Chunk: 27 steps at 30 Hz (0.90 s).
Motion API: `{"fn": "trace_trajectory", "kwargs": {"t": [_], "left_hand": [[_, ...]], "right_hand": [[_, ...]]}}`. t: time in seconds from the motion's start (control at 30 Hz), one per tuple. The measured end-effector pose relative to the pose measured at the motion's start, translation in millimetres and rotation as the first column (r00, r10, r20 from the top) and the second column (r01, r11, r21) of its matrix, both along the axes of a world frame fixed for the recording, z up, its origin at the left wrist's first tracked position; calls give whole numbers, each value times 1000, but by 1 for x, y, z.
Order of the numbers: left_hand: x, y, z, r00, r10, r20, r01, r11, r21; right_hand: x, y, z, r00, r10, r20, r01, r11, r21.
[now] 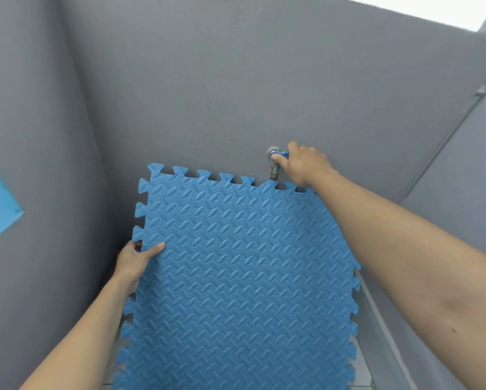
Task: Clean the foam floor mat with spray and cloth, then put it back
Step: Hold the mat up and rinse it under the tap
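The blue foam mat stands tilted against the grey wall, its toothed top edge just under the tap. The left hand grips its left edge, thumb on the front. The right hand curls its fingers round the tap's blue handle.

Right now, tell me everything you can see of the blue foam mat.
The foam mat is a blue square tile, soft foam by its look, embossed with a woven leaf-like pattern and edged with interlocking puzzle teeth. It stands tilted, its top edge against the grey wall just under the tap. The left hand grips its left edge, thumb on the front face. The right hand holds the tap's blue handle, its forearm crossing the mat's upper right corner. The mat's bottom edge is out of view.
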State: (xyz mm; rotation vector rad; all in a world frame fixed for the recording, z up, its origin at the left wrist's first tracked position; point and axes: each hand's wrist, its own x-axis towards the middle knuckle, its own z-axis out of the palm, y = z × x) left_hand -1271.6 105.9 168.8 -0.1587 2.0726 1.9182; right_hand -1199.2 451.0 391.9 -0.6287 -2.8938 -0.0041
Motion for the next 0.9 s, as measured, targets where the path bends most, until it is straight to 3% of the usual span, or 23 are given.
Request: {"fn": "trace_trajectory", "kwargs": {"t": [0.9], "left_hand": [[-5, 4, -20, 997, 72, 4, -71, 997, -40]], "right_hand": [[-5, -31, -5, 998, -61, 7, 60, 997, 48]]}}
